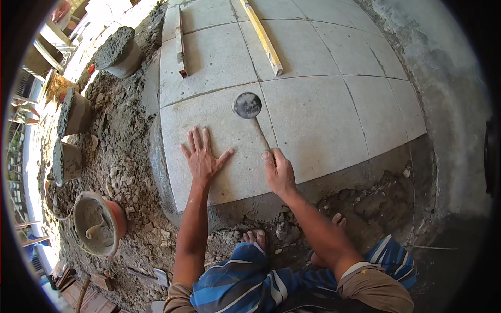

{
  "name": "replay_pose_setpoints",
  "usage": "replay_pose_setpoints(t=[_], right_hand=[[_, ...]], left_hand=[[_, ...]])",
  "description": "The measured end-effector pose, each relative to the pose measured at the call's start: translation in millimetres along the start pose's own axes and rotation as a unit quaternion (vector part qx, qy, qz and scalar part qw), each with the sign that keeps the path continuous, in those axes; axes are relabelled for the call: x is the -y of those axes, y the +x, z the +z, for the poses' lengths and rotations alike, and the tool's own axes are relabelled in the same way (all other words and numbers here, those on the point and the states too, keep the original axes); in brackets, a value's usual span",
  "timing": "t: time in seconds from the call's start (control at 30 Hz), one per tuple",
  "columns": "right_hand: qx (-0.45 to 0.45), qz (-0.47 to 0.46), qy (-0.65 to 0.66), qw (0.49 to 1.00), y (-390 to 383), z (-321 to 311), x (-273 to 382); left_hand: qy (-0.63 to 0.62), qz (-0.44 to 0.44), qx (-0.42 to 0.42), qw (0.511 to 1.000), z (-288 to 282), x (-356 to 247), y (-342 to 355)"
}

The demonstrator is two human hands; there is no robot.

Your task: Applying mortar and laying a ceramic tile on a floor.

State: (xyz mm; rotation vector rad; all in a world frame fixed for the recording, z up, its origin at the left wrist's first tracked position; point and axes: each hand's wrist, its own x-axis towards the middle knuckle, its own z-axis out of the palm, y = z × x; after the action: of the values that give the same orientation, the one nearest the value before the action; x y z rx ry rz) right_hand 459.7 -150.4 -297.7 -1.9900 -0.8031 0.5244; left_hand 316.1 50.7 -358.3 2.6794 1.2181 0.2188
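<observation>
My left hand [202, 159] lies flat with its fingers spread on a large pale floor tile [209, 115]. In my right hand [279, 172] is the wooden handle of a rubber mallet [247, 105], with my fingers wrapped round it. The mallet's round dark head, smeared with grey, is over the same tile, near the joint with the tile to its right; whether it touches the surface I cannot tell. Beyond my hands, a yellow spirit level [263, 39] and a narrower red-edged level or straight bar [180, 47] lie on the tiles farther off.
Wet mortar [344, 195] borders the near edge of the tiles, by my bare feet. On rubble at left stand several mortar-filled buckets, one a grey bucket [119, 52], and a reddish bucket [116, 219] holding mortar and a scoop. A trowel [160, 277] lies lower left. A grey wall [438, 68] rises right.
</observation>
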Motion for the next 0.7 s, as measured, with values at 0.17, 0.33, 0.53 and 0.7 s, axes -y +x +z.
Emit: replay_pose_setpoints(t=[0.17,0.33,0.53,0.7], right_hand=[[-0.003,0.071,-0.128,0.989,64,13,-16],[0.003,0.063,-0.126,0.99,96,30,-22],[0.011,0.06,-0.078,0.995,77,25,5],[0.014,0.038,-0.007,0.999,64,16,21]], left_hand=[[-0.002,-0.003,-0.003,1.0,0,-3,2],[-0.003,-0.013,0.01,1.0,-2,-4,1],[-0.004,-0.005,0.003,1.0,-1,-5,11],[-0.002,0.032,-0.001,0.999,8,-11,45]])
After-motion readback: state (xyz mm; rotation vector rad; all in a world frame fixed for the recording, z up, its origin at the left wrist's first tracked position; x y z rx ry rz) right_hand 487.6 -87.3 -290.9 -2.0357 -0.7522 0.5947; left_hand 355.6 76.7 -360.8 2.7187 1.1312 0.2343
